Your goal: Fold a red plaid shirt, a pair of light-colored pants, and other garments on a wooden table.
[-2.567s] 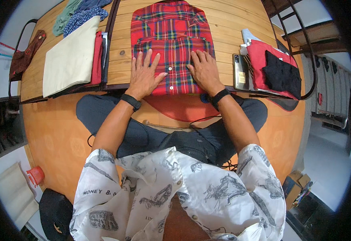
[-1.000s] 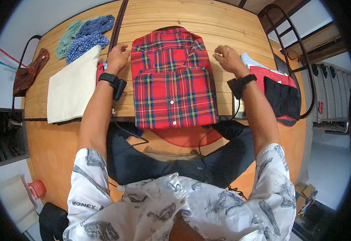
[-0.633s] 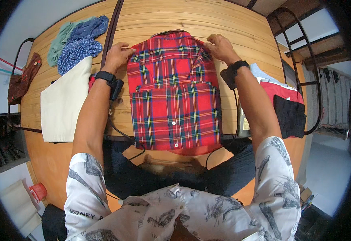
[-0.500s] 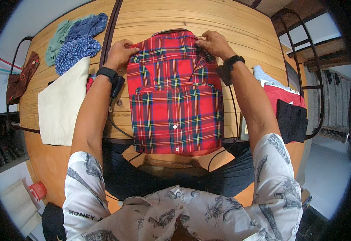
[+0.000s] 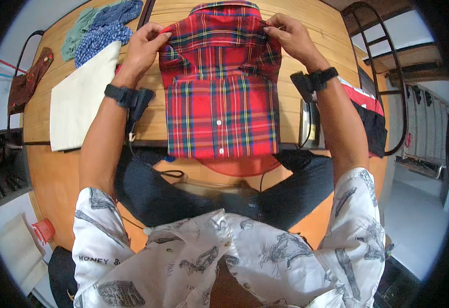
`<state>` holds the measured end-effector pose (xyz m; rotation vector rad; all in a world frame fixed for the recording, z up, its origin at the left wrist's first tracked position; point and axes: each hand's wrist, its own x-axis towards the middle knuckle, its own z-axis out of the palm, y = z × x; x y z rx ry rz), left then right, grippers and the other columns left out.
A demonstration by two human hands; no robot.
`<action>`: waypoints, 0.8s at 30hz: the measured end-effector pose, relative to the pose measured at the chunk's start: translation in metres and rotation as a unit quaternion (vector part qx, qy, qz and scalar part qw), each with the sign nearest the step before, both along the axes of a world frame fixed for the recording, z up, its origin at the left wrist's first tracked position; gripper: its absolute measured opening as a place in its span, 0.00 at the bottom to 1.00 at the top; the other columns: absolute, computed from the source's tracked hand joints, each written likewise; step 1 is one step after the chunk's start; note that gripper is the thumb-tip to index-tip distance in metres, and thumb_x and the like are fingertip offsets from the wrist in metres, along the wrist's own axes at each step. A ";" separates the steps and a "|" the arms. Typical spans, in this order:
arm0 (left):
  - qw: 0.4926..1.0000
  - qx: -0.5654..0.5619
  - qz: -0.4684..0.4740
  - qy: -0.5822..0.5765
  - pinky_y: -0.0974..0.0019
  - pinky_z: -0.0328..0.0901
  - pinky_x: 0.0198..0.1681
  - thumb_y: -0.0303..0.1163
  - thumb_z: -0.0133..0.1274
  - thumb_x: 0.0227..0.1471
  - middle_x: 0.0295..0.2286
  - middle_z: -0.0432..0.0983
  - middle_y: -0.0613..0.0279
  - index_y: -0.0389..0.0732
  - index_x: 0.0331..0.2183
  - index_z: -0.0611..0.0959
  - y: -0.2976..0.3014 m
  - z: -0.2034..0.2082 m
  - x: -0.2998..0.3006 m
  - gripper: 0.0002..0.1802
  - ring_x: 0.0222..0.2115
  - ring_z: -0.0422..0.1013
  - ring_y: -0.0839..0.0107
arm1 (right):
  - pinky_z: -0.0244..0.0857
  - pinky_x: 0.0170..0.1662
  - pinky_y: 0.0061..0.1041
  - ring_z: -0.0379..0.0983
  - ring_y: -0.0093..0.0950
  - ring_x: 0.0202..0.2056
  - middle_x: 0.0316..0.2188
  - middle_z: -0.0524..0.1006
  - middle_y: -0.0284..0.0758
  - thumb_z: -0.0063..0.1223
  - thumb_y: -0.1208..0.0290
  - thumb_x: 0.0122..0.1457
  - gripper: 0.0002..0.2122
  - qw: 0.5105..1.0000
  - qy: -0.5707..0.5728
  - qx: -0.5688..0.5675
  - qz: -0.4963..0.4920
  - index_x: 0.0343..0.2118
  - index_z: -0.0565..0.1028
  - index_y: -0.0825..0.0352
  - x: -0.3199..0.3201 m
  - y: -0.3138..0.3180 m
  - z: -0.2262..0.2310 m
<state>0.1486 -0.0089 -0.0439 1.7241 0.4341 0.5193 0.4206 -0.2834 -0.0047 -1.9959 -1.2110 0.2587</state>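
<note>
Mid-fold at a wooden tabletop [image 5: 296,77]: red plaid shirt [image 5: 222,102] pinched at both shoulders, left hand [image 5: 142,49] at the shirt's 10 o'clock corner and right hand [image 5: 291,38] at its 2 o'clock corner, fingers [image 5: 157,38] of each closed on a fold of cloth near the collar, upper part of the garment raised slightly off the wood. By the look of it, the squaring-up of the top edge, with sleeves already tucked behind; next move likely calling for even tension from both sides, shoulders kept level, and a clean lay-down so the button front stays centred. Shirt lying face up in the middle of the tabletop, lower hem toward 6 o'clock, overhanging the near edge above the lap; narrow rectangular shape, white buttons down the middle, chest pocket at 3 o'clock of the placket. Cream folded cloth [image 5: 83,97] at 9 o'clock, blue and green garments [image 5: 101,25] at 11 o'clock, red and dark folded clothes [image 5: 366,115] at 3 o'clock. Black bands on both wrists.
</note>
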 end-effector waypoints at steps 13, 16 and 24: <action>0.982 0.131 -0.084 0.104 0.63 0.65 0.52 0.25 0.57 0.53 0.44 0.78 0.59 0.39 0.36 0.81 -0.137 -0.038 -0.191 0.06 0.44 0.71 0.67 | 0.68 0.40 0.37 0.73 0.43 0.37 0.31 0.73 0.42 0.56 0.77 0.49 0.06 0.966 -0.089 -0.166 0.176 0.32 0.74 0.68 -0.172 -0.183 -0.037; 0.994 0.041 0.001 0.104 0.72 0.68 0.40 0.29 0.56 0.56 0.33 0.78 0.67 0.35 0.36 0.81 -0.150 -0.023 -0.189 0.07 0.33 0.71 0.80 | 0.68 0.40 0.37 0.74 0.45 0.37 0.31 0.73 0.44 0.56 0.75 0.51 0.06 0.979 -0.094 -0.129 0.129 0.31 0.75 0.68 -0.174 -0.187 -0.041; 0.992 0.012 0.064 0.104 0.71 0.68 0.34 0.33 0.61 0.55 0.29 0.78 0.67 0.36 0.34 0.81 -0.147 -0.054 -0.158 0.11 0.31 0.72 0.78 | 0.67 0.38 0.41 0.74 0.46 0.35 0.31 0.75 0.46 0.57 0.69 0.54 0.09 0.983 -0.125 -0.124 0.048 0.34 0.75 0.70 -0.166 -0.171 -0.042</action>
